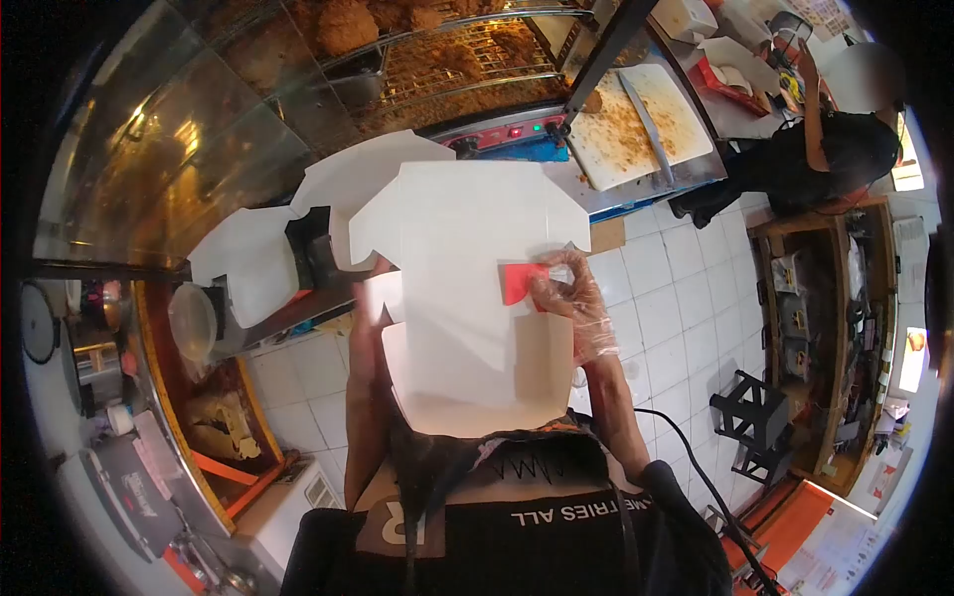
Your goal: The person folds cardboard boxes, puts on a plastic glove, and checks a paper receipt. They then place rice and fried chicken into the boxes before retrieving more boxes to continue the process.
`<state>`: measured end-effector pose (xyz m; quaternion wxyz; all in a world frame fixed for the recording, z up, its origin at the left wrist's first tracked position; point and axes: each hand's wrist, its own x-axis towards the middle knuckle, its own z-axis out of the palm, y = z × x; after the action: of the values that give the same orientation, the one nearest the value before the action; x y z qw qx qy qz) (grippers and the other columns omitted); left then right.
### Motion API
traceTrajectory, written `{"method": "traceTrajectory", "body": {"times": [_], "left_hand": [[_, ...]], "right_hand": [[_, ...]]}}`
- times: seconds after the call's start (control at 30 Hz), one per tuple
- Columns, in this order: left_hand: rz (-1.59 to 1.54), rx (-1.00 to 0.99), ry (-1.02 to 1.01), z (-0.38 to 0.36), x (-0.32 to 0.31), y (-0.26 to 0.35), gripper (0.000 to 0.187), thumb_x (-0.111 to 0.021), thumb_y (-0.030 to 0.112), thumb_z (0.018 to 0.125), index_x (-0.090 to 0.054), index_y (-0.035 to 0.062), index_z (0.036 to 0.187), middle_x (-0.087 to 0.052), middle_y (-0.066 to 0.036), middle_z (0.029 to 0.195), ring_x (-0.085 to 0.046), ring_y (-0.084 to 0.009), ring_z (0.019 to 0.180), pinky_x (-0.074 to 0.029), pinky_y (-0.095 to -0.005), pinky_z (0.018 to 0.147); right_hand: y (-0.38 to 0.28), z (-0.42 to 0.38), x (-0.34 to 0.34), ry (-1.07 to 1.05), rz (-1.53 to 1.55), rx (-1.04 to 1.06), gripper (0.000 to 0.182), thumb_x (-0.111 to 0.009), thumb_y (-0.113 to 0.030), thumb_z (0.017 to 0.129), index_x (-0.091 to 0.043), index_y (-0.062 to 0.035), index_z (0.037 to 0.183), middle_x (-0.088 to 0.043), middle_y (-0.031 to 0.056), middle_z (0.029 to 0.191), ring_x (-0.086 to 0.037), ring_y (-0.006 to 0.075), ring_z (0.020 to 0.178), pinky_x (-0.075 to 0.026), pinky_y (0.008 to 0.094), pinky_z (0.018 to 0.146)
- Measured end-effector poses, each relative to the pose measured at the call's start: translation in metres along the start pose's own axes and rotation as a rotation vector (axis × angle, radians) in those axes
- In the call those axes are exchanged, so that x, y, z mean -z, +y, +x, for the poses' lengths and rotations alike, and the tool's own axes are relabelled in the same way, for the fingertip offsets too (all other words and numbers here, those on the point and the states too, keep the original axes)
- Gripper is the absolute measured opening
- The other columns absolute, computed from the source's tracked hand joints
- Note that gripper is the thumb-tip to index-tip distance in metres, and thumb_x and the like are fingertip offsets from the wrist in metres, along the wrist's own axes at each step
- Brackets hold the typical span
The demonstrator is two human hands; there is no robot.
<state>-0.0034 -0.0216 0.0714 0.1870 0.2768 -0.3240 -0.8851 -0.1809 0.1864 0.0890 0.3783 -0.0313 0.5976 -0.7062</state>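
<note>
An opened white cardboard takeaway box (pixel 462 368) is held up in front of my chest, its flat lid panel (pixel 457 209) spread away from me. My right hand (pixel 576 303), in a clear plastic glove, pinches a small red-faced flap (pixel 517 282) at the box's right side. At the left side, my left hand (pixel 376 288) grips the box's edge; most of its fingers are hidden behind the cardboard. The inside of the box shows bare white card. Beyond it, another open white box (pixel 248 263) sits on the counter.
A heated cabinet with fried chicken (pixel 343 25) on wire racks stands ahead. Right of it, a knife (pixel 646 124) lies on a crumb-covered cutting board (pixel 686 139). A co-worker (pixel 835 149) stands at the far right, near a red box (pixel 730 89). A black stool (pixel 750 422) stands on the tiled floor.
</note>
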Motion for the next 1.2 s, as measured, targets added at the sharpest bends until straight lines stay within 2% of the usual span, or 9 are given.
{"method": "traceTrajectory", "body": {"times": [0.17,0.4,0.53,0.63,0.77,0.9,1.03,1.13,1.2], "left_hand": [[0.428,0.091,-0.102,0.016,-0.015,0.014,0.031,-0.069,0.026,0.099,-0.068,0.0013,0.117,-0.071,-0.003,0.104,-0.064,-0.0087,0.096,-0.048,-0.0263,0.083],[0.164,0.24,0.103,0.017,-0.023,0.011,0.028,-0.066,0.021,0.1,-0.071,0.0004,0.118,-0.07,-0.004,0.109,-0.066,-0.0095,0.091,-0.049,-0.026,0.079],[0.367,0.244,-0.183,0.035,-0.003,0.005,0.02,-0.069,0.019,0.099,-0.077,0.0007,0.104,-0.072,-0.005,0.113,-0.066,-0.0076,0.094,-0.05,-0.0239,0.081],[0.397,0.215,-0.261,0.048,-0.004,0.0,0.031,-0.067,0.028,0.101,-0.073,0.0031,0.118,-0.076,-0.006,0.099,-0.071,-0.01,0.08,-0.056,-0.0259,0.071],[0.447,0.118,-0.05,0.045,-0.025,0.017,0.048,-0.057,0.035,0.105,-0.061,0.0001,0.139,-0.069,-0.013,0.127,-0.067,-0.0197,0.111,-0.053,-0.0346,0.097],[1.131,-0.748,-0.418,0.002,-0.089,0.045,0.058,-0.071,0.029,0.096,-0.056,-0.005,0.14,-0.061,-0.025,0.136,-0.07,-0.028,0.112,-0.054,-0.0358,0.091],[1.273,-0.714,-0.535,-0.014,-0.135,0.016,0.045,-0.071,0.023,0.096,-0.062,-0.0039,0.131,-0.068,-0.028,0.121,-0.073,-0.029,0.103,-0.055,-0.0364,0.084],[1.007,0.057,-0.547,-0.013,-0.133,0.002,0.019,-0.061,0.014,0.104,-0.07,-0.0014,0.111,-0.071,-0.009,0.078,-0.067,-0.0129,0.069,-0.055,-0.0274,0.067],[0.979,0.095,-0.564,-0.012,-0.121,-0.004,0.02,-0.061,0.016,0.104,-0.07,-0.0013,0.111,-0.07,-0.009,0.077,-0.067,-0.0117,0.071,-0.054,-0.0263,0.067]], "right_hand": [[-0.02,-0.009,-0.004,-0.169,-0.054,-0.034,0.031,-0.069,-0.024,0.102,-0.057,-0.0116,0.127,-0.063,-0.0036,0.087,-0.049,0.0025,0.073,-0.043,0.0208,0.063],[-0.035,-0.017,0.031,-0.183,-0.207,-0.071,0.026,-0.059,-0.028,0.107,-0.058,-0.0111,0.127,-0.062,-0.0041,0.086,-0.051,0.0033,0.074,-0.044,0.0227,0.066],[-0.028,-0.023,0.045,-0.217,-0.185,-0.077,0.026,-0.059,-0.03,0.107,-0.058,-0.0115,0.124,-0.065,-0.0027,0.089,-0.056,0.0038,0.077,-0.046,0.0219,0.067],[-0.04,-0.029,0.045,-0.184,-0.165,-0.051,0.028,-0.061,-0.031,0.106,-0.058,-0.0103,0.124,-0.068,-0.0005,0.091,-0.063,0.0065,0.081,-0.053,0.0244,0.07],[-0.056,-0.044,0.064,0.051,-0.175,0.003,0.03,-0.062,-0.032,0.105,-0.058,-0.0069,0.121,-0.072,0.0053,0.097,-0.071,0.0137,0.088,-0.062,0.0319,0.078],[-0.077,-0.064,0.063,0.334,-0.211,0.074,0.03,-0.06,-0.031,0.106,-0.061,-0.0023,0.115,-0.072,0.007,0.097,-0.072,0.0174,0.089,-0.063,0.0345,0.081],[-0.085,-0.079,0.046,0.321,-0.273,0.036,0.031,-0.06,-0.029,0.106,-0.061,0.0001,0.115,-0.07,0.0094,0.104,-0.072,0.0178,0.092,-0.063,0.0357,0.083],[-0.073,-0.084,0.037,0.361,-0.298,0.136,0.03,-0.061,-0.028,0.105,-0.06,0.0003,0.115,-0.069,0.0095,0.105,-0.07,0.0172,0.093,-0.063,0.0359,0.082],[-0.064,-0.088,0.035,0.363,-0.237,0.129,0.028,-0.061,-0.027,0.105,-0.06,0.0,0.114,-0.069,0.0087,0.104,-0.07,0.0163,0.092,-0.063,0.0355,0.082]]}}
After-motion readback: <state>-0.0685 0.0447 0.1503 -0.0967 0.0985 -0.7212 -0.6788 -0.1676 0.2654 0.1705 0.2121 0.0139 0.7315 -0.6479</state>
